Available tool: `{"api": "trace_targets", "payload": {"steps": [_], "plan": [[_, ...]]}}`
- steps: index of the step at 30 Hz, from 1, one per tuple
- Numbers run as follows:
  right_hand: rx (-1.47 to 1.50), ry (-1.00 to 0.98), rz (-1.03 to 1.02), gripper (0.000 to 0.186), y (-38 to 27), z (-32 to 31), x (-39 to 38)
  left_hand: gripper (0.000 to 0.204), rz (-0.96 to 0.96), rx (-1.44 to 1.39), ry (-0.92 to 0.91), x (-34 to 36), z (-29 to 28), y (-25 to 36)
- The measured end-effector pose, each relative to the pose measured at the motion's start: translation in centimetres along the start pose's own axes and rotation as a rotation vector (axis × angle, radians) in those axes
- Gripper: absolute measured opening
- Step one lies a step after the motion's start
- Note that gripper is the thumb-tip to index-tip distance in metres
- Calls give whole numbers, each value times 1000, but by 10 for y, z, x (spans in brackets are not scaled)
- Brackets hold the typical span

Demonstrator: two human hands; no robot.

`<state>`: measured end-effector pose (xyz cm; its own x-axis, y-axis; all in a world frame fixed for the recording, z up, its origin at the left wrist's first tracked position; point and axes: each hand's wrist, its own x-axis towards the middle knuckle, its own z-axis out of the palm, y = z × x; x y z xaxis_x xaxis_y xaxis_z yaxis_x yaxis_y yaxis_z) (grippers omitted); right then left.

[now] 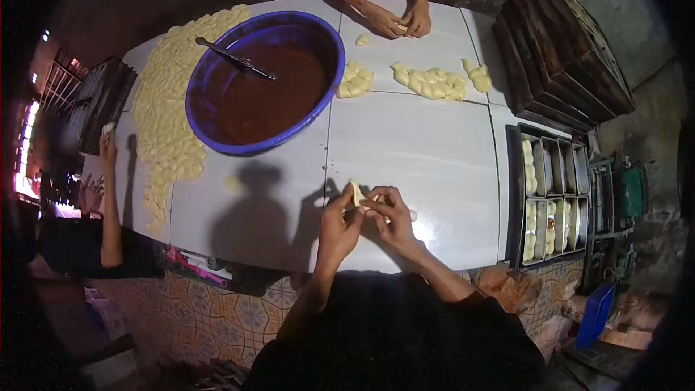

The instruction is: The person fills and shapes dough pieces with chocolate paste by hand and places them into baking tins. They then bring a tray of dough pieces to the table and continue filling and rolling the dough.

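Near the front of the white tiled table, my left hand (339, 224) pinches a small piece of pale dough (355, 192). My right hand (392, 221) grips the same dough, its fingers closed and touching those of my left hand. Beyond my hands, slightly left, sits a wide blue tub (304, 122) of brown paste with a dark spatula (246, 66) in it. A large spread of dough pieces (168, 108) lies left of the tub, and smaller groups (427, 83) lie to its right.
A co-worker's hands (398, 23) work at the far edge. Another person's arm (110, 217) is at the left. Stacked dark pans (561, 51) stand at the back right, above tins (554, 170) partly holding dough. A blue crate (595, 315) stands low at the right.
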<state>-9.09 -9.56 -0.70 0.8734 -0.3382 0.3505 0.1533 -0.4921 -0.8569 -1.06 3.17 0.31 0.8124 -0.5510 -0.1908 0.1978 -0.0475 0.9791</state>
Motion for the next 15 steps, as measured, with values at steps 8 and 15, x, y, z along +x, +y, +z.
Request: {"api": "trace_targets", "payload": {"steps": [8,15], "plan": [[188,-39,100,21,-17,-19,-9,13,-75,3,-66,-16,15,6],[198,105,414,36,-10,-22,-29,23,130,163,-109,-24,25,-29]]}}
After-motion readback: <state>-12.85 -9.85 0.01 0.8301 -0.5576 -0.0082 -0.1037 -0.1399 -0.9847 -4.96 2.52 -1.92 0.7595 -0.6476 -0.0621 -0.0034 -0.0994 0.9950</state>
